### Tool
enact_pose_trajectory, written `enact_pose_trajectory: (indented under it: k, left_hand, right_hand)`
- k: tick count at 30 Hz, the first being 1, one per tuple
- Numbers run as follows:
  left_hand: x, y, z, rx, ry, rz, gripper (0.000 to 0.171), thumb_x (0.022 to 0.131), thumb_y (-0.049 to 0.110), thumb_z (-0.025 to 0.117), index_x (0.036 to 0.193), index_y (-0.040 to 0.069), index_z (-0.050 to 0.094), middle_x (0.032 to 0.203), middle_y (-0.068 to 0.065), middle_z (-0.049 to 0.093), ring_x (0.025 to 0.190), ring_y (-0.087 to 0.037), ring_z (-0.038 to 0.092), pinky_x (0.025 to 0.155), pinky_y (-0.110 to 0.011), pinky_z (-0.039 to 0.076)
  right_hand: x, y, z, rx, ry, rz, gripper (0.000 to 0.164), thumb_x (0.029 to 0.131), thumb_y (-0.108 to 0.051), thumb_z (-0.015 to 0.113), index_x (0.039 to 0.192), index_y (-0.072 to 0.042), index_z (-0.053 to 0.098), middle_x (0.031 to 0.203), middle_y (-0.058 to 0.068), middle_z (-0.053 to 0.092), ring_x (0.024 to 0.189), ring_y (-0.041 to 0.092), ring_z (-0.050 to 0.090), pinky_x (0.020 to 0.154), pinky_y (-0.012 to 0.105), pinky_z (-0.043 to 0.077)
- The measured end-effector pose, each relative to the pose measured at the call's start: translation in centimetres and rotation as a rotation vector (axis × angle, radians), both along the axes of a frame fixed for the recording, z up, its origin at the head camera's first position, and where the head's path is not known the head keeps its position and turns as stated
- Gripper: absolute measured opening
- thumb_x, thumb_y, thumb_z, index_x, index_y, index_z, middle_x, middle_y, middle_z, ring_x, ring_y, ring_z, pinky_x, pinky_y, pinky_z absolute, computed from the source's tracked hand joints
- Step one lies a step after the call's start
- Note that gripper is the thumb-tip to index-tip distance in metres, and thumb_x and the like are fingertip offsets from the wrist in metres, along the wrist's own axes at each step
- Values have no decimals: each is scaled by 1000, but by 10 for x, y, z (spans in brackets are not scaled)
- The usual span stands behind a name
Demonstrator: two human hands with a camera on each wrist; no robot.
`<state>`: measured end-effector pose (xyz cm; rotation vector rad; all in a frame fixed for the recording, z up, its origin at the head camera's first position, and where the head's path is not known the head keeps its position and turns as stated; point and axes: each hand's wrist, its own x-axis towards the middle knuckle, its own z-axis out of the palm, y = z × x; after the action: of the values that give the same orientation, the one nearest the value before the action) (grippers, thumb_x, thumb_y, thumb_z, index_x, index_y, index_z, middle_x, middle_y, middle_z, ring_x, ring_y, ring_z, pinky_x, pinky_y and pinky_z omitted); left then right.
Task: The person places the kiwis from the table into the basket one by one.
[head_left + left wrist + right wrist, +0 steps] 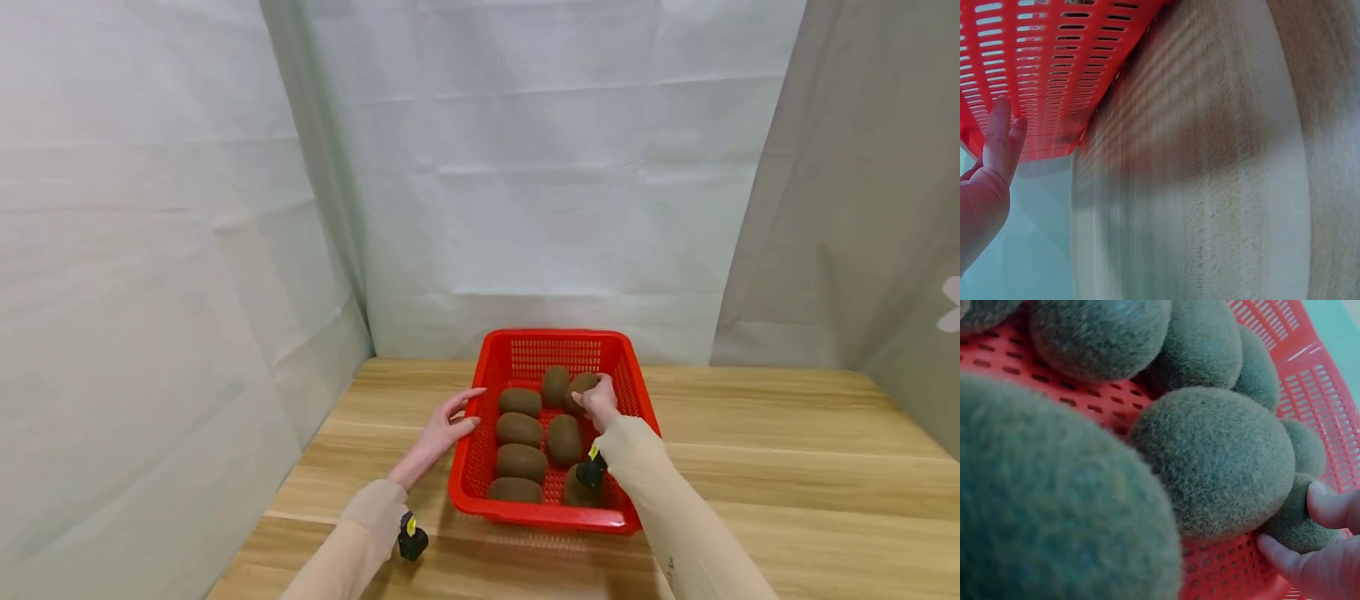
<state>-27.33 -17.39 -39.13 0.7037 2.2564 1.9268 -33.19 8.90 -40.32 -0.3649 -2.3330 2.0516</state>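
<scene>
A red plastic basket (555, 518) with slotted walls holds several brown, fuzzy kiwis (519, 429) lying roughly in two columns. Deep in its far right part, my right hand (600, 402) grips one kiwi (582, 390); the right wrist view shows a thumb and finger on either side of this kiwi (1300, 519). At the basket's left side is my left hand (442, 429), its fingers spread near the rim. From the left wrist, those fingers (999, 134) look fairly straight against the slotted outer wall (1041, 81); whether they touch it I cannot tell.
The basket stands on a wood-grain table (787, 467). Pale cloth sheets (547, 192) hang behind the table and along both sides. A small black device (412, 537) is strapped at the left wrist, with another black device (592, 469) at the right.
</scene>
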Motion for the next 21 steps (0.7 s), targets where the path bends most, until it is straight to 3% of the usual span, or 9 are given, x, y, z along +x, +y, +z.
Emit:
enact_pose_trajectory:
  k: [5,16,21]
  left_hand:
    - [0,1,1,-8,24,6,47,88,-5,48,133,-9,34,116,-34,42,101,-47,46,77,-32,47]
    - [1,-2,1,-9,-11,3,48,89,-3,49,135,-6,33,119,-33,40,103,-44,47,76,-32,47]
    - [1,-4,0,-9,-1,4,48,89,-3,49,134,-7,33,120,-33,41,103,-45,47,77,-34,47]
  right_hand:
    - [-1,2,0,95,12,10,68,82,2,61,137,7,21,135,28,28,116,39,32,96,49,26]
    - [-4,-4,7,136,67,1,75,79,-11,70,137,4,24,137,25,28,120,37,30,97,49,25]
    - [-8,-8,16,91,81,11,75,80,-14,68,138,1,24,138,23,27,121,36,29,98,49,24]
